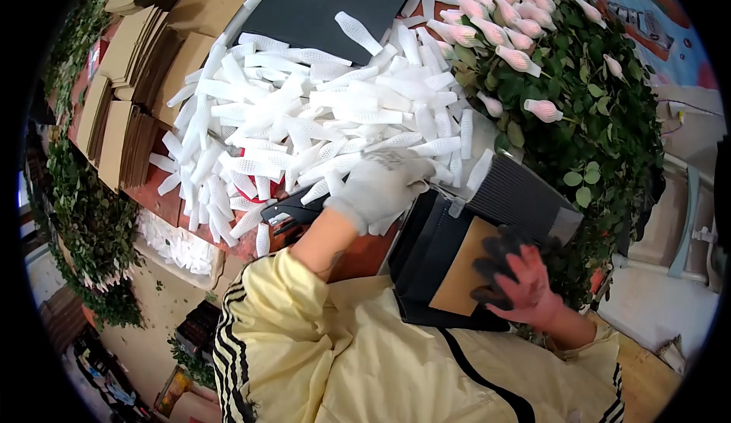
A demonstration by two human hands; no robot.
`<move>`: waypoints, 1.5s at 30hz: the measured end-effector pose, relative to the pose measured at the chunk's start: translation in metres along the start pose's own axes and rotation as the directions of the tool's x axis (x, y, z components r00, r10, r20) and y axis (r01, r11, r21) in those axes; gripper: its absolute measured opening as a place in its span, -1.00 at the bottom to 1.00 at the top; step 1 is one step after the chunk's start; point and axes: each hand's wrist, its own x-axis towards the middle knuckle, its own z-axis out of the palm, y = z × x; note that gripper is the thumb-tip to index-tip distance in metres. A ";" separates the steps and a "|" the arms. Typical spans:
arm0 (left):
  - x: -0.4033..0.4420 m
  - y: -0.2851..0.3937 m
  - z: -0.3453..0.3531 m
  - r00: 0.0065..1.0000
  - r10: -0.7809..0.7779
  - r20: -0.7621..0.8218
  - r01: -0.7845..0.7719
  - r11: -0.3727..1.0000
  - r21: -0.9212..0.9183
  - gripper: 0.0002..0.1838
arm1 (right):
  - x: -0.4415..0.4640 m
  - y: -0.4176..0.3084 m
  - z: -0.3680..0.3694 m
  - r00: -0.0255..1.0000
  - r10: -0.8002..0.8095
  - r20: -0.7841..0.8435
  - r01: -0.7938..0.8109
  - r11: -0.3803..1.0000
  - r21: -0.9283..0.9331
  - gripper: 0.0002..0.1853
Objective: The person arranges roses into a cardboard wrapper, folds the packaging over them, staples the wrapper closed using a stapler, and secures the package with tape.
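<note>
My left hand [384, 187], in a pale grey glove, is closed at the near edge of a pile of white net sleeves [304, 118]. Its fingertips are pressed together beside a metal clip [457, 207] on a black holder [417, 248]; what they pinch, if anything, is hidden. A brown cardboard sheet [459, 271] lies in the holder. My right hand [518, 278], in a pink glove with dark fingers, has its fingers spread at the sheet's right edge, slightly blurred. Right of the clip is a ribbed black board [521, 202]. A black stapler-like tool [293, 211] lies left of my left wrist.
Pink roses in net sleeves [518, 27] with leafy stems [586, 141] fill the upper right. Folded cardboard stacks [126, 141] stand at the left, above a tray of white sleeves [179, 248]. A dark panel [335, 4] lies behind the pile.
</note>
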 end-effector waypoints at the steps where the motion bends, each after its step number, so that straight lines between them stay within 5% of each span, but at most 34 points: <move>1: -0.007 0.002 -0.005 0.993 -0.023 -0.115 0.018 0.999 -0.045 -0.81 | -0.010 0.003 0.017 0.989 0.129 0.067 -0.136 0.985 0.109 -0.50; 2: -0.016 0.015 -0.016 0.978 -0.071 -0.198 0.061 0.997 -0.057 -0.77 | -0.020 0.005 0.029 0.957 0.251 0.144 -0.277 0.938 0.210 -0.51; 4: -0.044 0.039 -0.028 0.982 -0.117 -0.147 0.113 0.993 -0.034 -0.74 | -0.024 0.003 0.031 0.892 0.318 0.321 -0.254 0.941 -0.226 -0.48; 5: -0.054 0.051 -0.026 0.985 -0.133 -0.109 0.132 0.991 -0.020 -0.72 | -0.026 0.007 0.037 0.893 0.339 0.297 -0.281 0.934 -0.223 -0.48; 7: -0.070 0.072 -0.022 0.974 -0.224 -0.032 0.223 0.974 -0.046 -0.68 | -0.034 0.022 0.056 0.987 0.146 0.060 -0.143 0.988 -0.064 -0.44; 8: -0.073 0.080 -0.020 0.955 -0.296 0.016 0.297 0.952 -0.079 -0.66 | -0.032 0.020 0.059 0.978 0.199 0.057 -0.207 0.961 0.185 -0.42; 10: -0.079 0.106 -0.026 0.967 -0.252 0.048 0.254 0.965 -0.058 -0.63 | -0.027 0.016 0.066 0.952 0.303 0.050 -0.262 0.712 0.652 -0.39; 12: -0.079 0.135 -0.037 0.975 -0.188 0.123 0.186 0.982 0.027 -0.55 | -0.024 0.012 0.065 0.945 0.325 0.043 -0.247 0.619 0.745 -0.40; 13: -0.077 0.146 -0.034 0.972 -0.167 0.163 0.162 0.986 0.043 -0.55 | -0.020 0.010 0.057 0.959 0.264 0.102 -0.283 0.890 0.358 -0.41; 15: -0.077 0.166 -0.026 0.959 0.126 0.254 -0.150 0.986 0.077 -0.52 | -0.022 0.010 0.059 0.951 0.259 0.167 -0.247 0.965 -0.088 -0.42; 16: -0.081 0.165 -0.016 0.938 0.119 0.324 -0.159 0.982 0.101 -0.52 | -0.025 0.011 0.067 0.969 0.220 0.113 -0.224 0.974 0.023 -0.43; 18: -0.087 0.163 -0.006 0.922 0.107 0.372 -0.181 0.969 0.170 -0.51 | -0.018 -0.010 0.047 0.970 0.223 0.098 -0.197 0.955 -0.219 -0.41; 32: -0.086 0.172 0.021 0.927 0.139 0.349 -0.300 0.833 0.466 -0.47 | -0.016 0.013 0.064 0.976 0.192 -0.098 -0.197 0.980 -0.036 -0.29; 45: -0.085 0.171 0.019 0.878 0.174 0.446 -0.352 0.866 0.355 -0.42 | -0.016 0.009 0.067 0.982 0.073 -0.177 -0.081 0.996 -0.036 -0.37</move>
